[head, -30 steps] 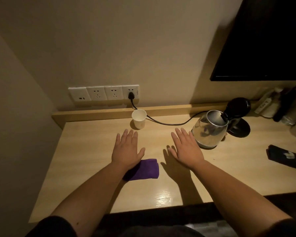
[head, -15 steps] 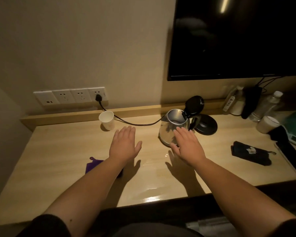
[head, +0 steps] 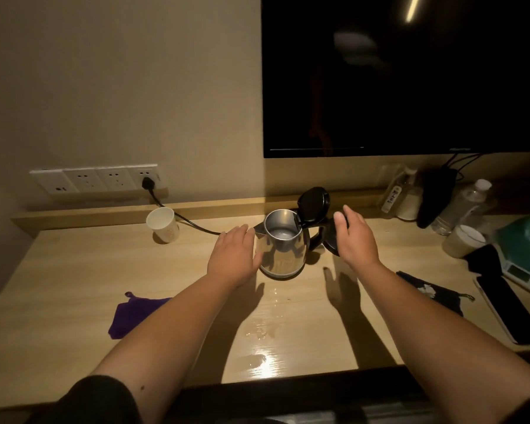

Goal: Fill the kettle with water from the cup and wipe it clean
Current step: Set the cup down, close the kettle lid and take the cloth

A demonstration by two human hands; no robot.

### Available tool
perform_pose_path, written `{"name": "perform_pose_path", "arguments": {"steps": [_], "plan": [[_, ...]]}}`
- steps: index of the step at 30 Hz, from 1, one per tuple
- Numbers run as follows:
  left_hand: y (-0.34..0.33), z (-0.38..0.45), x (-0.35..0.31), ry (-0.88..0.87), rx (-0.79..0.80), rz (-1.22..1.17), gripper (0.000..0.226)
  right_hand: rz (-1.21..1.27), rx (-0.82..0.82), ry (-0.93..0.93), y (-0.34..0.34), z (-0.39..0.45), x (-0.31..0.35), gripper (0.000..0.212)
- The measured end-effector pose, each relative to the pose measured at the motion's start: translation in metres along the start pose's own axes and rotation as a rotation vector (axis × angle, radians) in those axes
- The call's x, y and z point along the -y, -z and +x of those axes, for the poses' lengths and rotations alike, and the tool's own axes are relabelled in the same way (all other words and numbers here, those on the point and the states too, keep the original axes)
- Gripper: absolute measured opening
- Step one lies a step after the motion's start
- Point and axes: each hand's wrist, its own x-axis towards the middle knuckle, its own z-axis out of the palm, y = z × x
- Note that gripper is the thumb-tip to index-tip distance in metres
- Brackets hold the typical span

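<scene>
While both flank the kettle (head: pixel 280 250) — left hand (head: pixel 233 258), right hand (head: pixel 354 237) flat.

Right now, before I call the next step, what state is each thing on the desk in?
kettle: upright on the desk, off its base
kettle lid: flipped open
cup: upright by the wall ledge, untouched
purple cloth: lying flat, partly under the left forearm
plug: in the wall socket
left hand: open, beside the kettle
right hand: open, near the handle
</scene>
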Motion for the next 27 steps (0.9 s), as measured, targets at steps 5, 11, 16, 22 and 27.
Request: {"name": "perform_pose_path", "arguments": {"steps": [5, 11, 16, 22, 27], "plan": [[-0.008, 0.020, -0.003, -0.025, 0.024, -0.025, 0.060, 0.217, 0.035, -0.062, -0.010, 0.019, 0.019, 0.053], [-0.019, 0.027, 0.002, -0.065, 0.066, -0.027, 0.064, 0.345, 0.143, -0.017, -0.026, 0.026, 0.036, 0.046], [-0.027, 0.025, 0.005, -0.069, 0.061, -0.068, 0.074, -0.249, 0.173, 0.382, -0.051, 0.023, 0.051, 0.050], [-0.031, 0.024, 0.007, -0.058, 0.063, -0.065, 0.074, -0.678, 0.205, 0.598, -0.083, 0.020, 0.036, 0.044], [-0.035, 0.023, 0.006, -0.052, 0.049, -0.080, 0.074, -0.688, 0.201, 0.581, -0.083, 0.021, 0.034, 0.045]]}}
